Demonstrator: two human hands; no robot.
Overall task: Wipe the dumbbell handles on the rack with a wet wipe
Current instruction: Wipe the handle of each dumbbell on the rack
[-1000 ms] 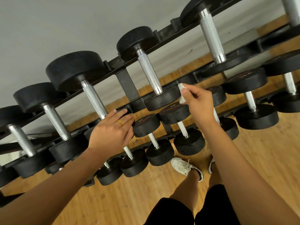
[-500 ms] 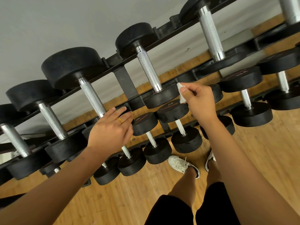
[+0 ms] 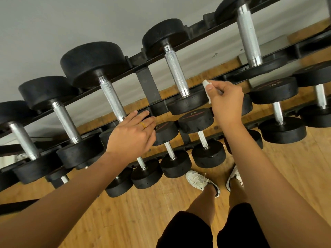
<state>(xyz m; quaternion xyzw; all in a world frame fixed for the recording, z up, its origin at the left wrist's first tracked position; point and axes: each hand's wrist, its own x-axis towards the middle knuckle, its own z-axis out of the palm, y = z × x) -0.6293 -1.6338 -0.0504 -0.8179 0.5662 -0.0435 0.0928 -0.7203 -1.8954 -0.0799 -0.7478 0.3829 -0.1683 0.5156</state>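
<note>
Fingertips of the right hand pinch a folded white wet wipe just beside a knurled steel dumbbell handle at the black metal rack's upper front rail. The left hand, fingers straight, rests on the neighbouring black dumbbell.

Both bare forearms are extended forward and upward. The left hand is held palm down, with fingers straight, close together and angled to the right. A gold ring is worn on one finger. The right hand is raised higher, with fingers curled. A wet wipe is pinched between thumb and index fingertip. The hands are set apart.
</note>
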